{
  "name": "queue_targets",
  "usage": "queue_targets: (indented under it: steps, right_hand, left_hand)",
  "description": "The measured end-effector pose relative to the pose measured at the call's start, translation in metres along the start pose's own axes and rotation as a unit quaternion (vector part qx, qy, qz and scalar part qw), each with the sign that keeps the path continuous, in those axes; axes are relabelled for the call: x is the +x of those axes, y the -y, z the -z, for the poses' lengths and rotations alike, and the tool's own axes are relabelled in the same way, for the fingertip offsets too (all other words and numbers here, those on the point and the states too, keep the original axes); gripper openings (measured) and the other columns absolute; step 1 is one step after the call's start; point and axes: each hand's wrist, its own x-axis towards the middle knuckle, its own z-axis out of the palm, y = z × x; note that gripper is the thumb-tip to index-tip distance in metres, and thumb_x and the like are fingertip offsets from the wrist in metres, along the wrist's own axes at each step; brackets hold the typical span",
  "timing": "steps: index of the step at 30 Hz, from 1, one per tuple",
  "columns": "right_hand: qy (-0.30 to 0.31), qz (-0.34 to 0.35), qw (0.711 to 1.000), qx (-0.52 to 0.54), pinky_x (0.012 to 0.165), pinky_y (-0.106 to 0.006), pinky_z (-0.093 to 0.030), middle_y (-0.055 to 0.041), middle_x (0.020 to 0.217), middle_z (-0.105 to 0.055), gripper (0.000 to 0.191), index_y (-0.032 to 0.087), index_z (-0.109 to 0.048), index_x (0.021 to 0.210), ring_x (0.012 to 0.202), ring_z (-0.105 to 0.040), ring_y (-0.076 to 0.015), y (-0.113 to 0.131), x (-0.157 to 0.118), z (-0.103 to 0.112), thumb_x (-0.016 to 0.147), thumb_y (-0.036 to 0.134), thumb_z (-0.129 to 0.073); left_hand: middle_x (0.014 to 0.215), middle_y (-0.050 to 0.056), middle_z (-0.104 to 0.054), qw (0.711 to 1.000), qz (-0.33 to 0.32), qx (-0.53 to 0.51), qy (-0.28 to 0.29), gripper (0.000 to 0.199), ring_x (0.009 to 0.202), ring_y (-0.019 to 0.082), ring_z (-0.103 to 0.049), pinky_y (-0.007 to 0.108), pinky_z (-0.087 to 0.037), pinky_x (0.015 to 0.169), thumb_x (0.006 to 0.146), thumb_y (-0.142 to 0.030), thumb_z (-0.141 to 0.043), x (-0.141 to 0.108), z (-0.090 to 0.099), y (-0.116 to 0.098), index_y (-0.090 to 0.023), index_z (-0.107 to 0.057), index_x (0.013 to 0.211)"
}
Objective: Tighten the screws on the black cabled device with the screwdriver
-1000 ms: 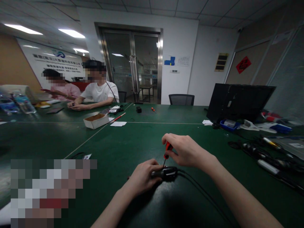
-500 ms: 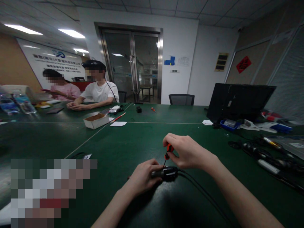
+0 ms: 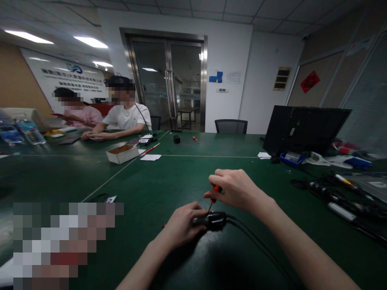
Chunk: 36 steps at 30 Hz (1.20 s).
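Note:
My left hand [image 3: 186, 221] is closed around a black corded device [image 3: 216, 220], steadying it on the green tabletop. Its exact kind is unclear; it is elongated with shiny parts, and a dark cable [image 3: 250, 235] runs from its right end. Above it, my right hand [image 3: 231, 188] grips the red and black handle of a screwdriver [image 3: 215, 193]. The thin shaft slants down to the device's upper edge beside my left fingers. The fingers hide where exactly the tip meets it.
A white open box [image 3: 122, 154] and a red pencil-like stick [image 3: 150, 149] lie ahead left. Another screwdriver [image 3: 195, 139] rests farther back. At right stand a black monitor [image 3: 305, 131] and a blue tray [image 3: 292, 159], near tangled cables. Two people sit across the table at left.
My right hand has shifted its grip on the screwdriver handle, with fingers turned and slightly raised. My left hand and the black device stay in place.

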Motion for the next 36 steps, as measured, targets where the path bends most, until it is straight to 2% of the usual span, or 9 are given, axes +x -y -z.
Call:
queue_targets:
  steps: [3, 7, 11, 16, 19, 22, 26, 31, 36]
  right_hand:
    - [0.005, 0.025, 0.997, 0.070, 0.059, -0.024, -0.029, -0.0027, 0.096, -0.064, 0.014, 0.018, -0.058, 0.094, 0.075, -0.056, -0.0124, 0.0020, -0.0026, 0.0023, 0.086, 0.024, -0.068]
    - [0.019, 0.023, 0.994, 0.107, 0.061, -0.025, -0.032, -0.0023, 0.096, -0.064, 0.018, 0.018, -0.055, 0.100, 0.075, -0.055, -0.0121, 0.0012, -0.0036, 0.0013, 0.084, 0.011, -0.061]
    - [0.011, -0.002, 0.998, 0.055, 0.058, -0.025, -0.027, -0.0028, 0.095, -0.066, 0.016, 0.019, -0.058, 0.102, 0.072, -0.056, -0.0126, -0.0016, -0.0006, -0.0003, 0.089, 0.022, -0.066]
    - [0.021, -0.005, 1.000, -0.022, 0.054, -0.027, -0.018, -0.0018, 0.079, -0.066, 0.030, 0.019, -0.062, 0.085, 0.064, -0.054, -0.0125, -0.0006, 0.0022, 0.0008, 0.092, 0.048, -0.065]
    - [0.007, 0.010, 1.000, -0.013, 0.054, -0.027, -0.020, -0.0026, 0.082, -0.065, 0.027, 0.018, -0.060, 0.083, 0.066, -0.054, -0.0125, 0.0012, 0.0011, 0.0002, 0.094, 0.043, -0.062]
    - [-0.001, 0.035, 0.997, 0.064, 0.058, -0.025, -0.029, -0.0028, 0.094, -0.064, 0.014, 0.017, -0.058, 0.094, 0.073, -0.055, -0.0122, 0.0018, -0.0014, -0.0005, 0.087, 0.025, -0.067]
    - [0.023, 0.035, 0.991, 0.129, 0.062, -0.025, -0.035, -0.0026, 0.096, -0.063, 0.021, 0.018, -0.054, 0.103, 0.075, -0.056, -0.0124, 0.0022, -0.0032, -0.0011, 0.084, 0.011, -0.060]
    - [0.015, 0.018, 0.996, 0.088, 0.059, -0.025, -0.031, -0.0029, 0.098, -0.065, 0.023, 0.020, -0.054, 0.107, 0.075, -0.058, -0.0136, 0.0031, -0.0016, -0.0014, 0.087, 0.015, -0.064]
    - [-0.003, 0.020, 1.000, 0.023, 0.056, -0.025, -0.025, -0.0023, 0.088, -0.069, 0.023, 0.020, -0.058, 0.097, 0.071, -0.060, -0.0150, 0.0034, 0.0011, -0.0040, 0.089, 0.038, -0.070]
  left_hand:
    - [0.116, 0.004, -0.065, 1.000, -0.004, 0.000, 0.001, 0.041, 0.105, 0.025, -0.064, 0.031, -0.048, 0.087, 0.085, -0.022, -0.069, -0.0004, 0.0014, -0.0017, -0.032, -0.069, 0.125]
    - [0.116, 0.005, -0.066, 1.000, -0.008, 0.001, -0.002, 0.039, 0.103, 0.025, -0.064, 0.030, -0.048, 0.086, 0.085, -0.022, -0.069, -0.0011, 0.0011, -0.0021, -0.030, -0.070, 0.123]
    - [0.114, 0.005, -0.066, 1.000, -0.006, 0.009, -0.003, 0.039, 0.101, 0.025, -0.065, 0.031, -0.048, 0.086, 0.085, -0.022, -0.069, -0.0009, -0.0010, 0.0000, -0.030, -0.070, 0.123]
    - [0.116, 0.005, -0.066, 1.000, -0.005, 0.004, -0.003, 0.041, 0.104, 0.025, -0.064, 0.032, -0.048, 0.088, 0.085, -0.021, -0.069, 0.0002, -0.0020, 0.0016, -0.031, -0.070, 0.124]
    - [0.116, 0.004, -0.066, 1.000, -0.003, 0.003, -0.002, 0.040, 0.105, 0.025, -0.064, 0.032, -0.048, 0.089, 0.084, -0.022, -0.069, 0.0004, -0.0012, 0.0011, -0.032, -0.070, 0.123]
    - [0.116, 0.004, -0.065, 1.000, -0.003, -0.001, 0.003, 0.039, 0.105, 0.025, -0.063, 0.032, -0.048, 0.088, 0.085, -0.022, -0.068, -0.0001, 0.0004, -0.0002, -0.031, -0.070, 0.123]
    - [0.116, 0.004, -0.065, 1.000, -0.007, -0.003, 0.005, 0.036, 0.105, 0.025, -0.063, 0.031, -0.048, 0.086, 0.086, -0.023, -0.067, -0.0010, 0.0022, -0.0014, -0.030, -0.070, 0.121]
    - [0.117, 0.005, -0.064, 1.000, -0.007, -0.002, 0.003, 0.036, 0.104, 0.026, -0.063, 0.032, -0.048, 0.086, 0.086, -0.022, -0.067, -0.0009, 0.0017, -0.0004, -0.030, -0.070, 0.121]
    - [0.116, 0.005, -0.066, 1.000, -0.004, 0.000, 0.001, 0.039, 0.104, 0.026, -0.063, 0.033, -0.048, 0.089, 0.085, -0.022, -0.068, -0.0004, 0.0013, -0.0010, -0.031, -0.070, 0.123]
